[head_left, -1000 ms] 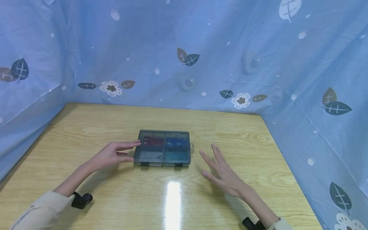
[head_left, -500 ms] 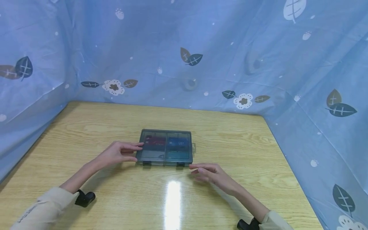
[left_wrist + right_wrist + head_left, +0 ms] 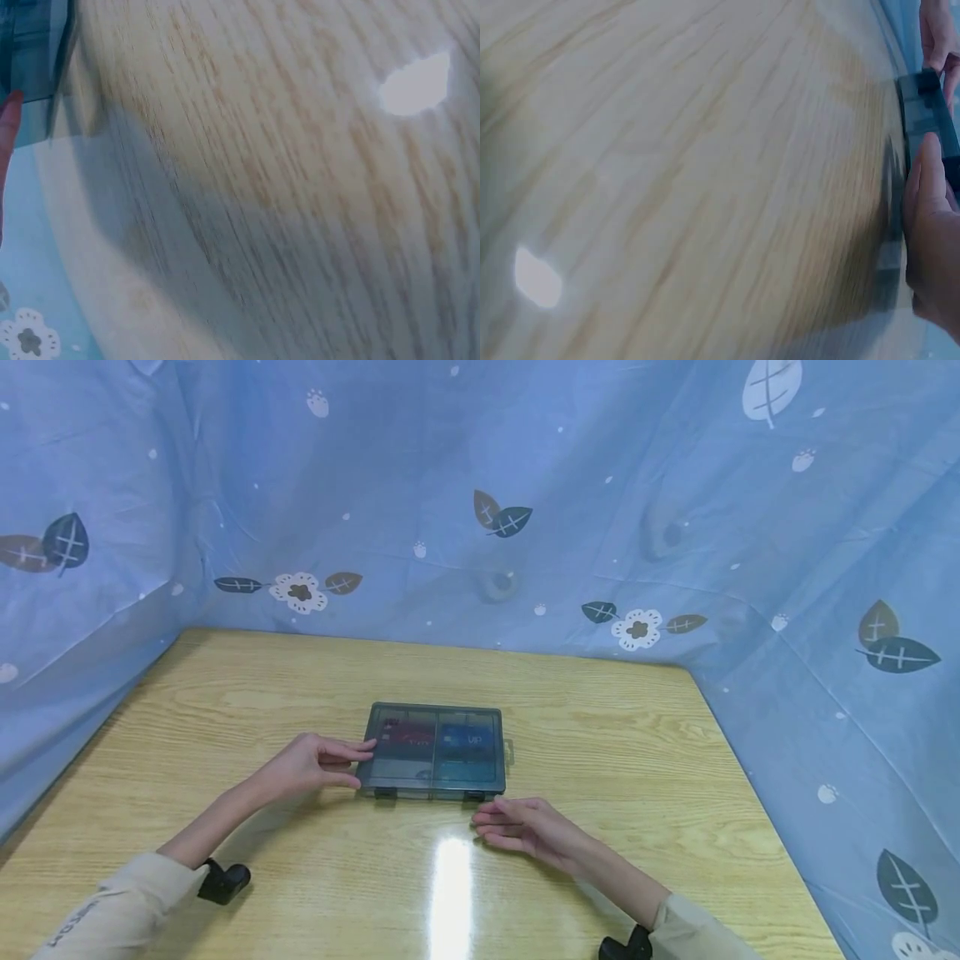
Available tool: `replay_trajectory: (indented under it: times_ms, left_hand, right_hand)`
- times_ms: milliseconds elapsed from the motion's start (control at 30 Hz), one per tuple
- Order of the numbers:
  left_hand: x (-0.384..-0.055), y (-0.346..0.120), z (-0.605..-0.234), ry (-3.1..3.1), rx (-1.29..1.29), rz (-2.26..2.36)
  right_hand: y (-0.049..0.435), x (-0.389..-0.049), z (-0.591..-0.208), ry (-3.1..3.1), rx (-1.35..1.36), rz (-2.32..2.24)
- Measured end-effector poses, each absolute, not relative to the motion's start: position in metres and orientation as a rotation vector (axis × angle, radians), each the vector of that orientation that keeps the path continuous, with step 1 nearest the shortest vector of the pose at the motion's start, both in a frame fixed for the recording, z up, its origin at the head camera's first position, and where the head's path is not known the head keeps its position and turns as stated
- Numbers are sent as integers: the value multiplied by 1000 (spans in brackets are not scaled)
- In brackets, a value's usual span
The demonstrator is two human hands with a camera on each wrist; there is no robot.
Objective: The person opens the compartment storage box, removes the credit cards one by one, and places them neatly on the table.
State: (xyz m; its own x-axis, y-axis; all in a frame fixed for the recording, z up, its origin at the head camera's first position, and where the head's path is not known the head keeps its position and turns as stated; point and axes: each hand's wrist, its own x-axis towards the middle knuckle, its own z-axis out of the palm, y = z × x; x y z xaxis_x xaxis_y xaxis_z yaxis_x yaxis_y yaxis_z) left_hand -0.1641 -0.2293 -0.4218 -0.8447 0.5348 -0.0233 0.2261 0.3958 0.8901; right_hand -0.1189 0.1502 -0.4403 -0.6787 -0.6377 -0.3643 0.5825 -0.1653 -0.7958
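A dark see-through plastic storage box [image 3: 432, 752] lies closed on the table, its two black latches [image 3: 474, 796] facing the person. Through the lid show a red card [image 3: 408, 737] and a blue card [image 3: 468, 737] marked VIP, side by side. My left hand [image 3: 307, 764] is at the box's left side, fingertips over the lid's edge and thumb by the front corner. In front of the right latch is my right hand [image 3: 536, 833], thumb tip right at the latch and fingers loosely bent below it. In the right wrist view the right thumb [image 3: 931, 169] overlaps the box's front.
The wooden table [image 3: 285, 685] has a bright light reflection [image 3: 450, 893] in front of the box. A blue patterned cloth [image 3: 390, 468] hangs behind and along both sides. A small hanging tab [image 3: 509, 752] sticks out from the box's right side.
My right hand has come from right of the box, fingers spread, to its front right latch, with the fingers drawn together. The left hand stays at the left edge.
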Motion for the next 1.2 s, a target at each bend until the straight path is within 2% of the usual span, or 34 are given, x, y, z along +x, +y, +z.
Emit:
replay_trajectory:
  times_ms: [833,1200]
  left_hand:
    - [-169,-222,-406,2376,584,1339]
    - [-170,-221,-404,2385,640,1279]
  right_hand:
    - [94,-112,-424,1116,401,-2215]
    - [94,-98,-425,1265,308,-1929]
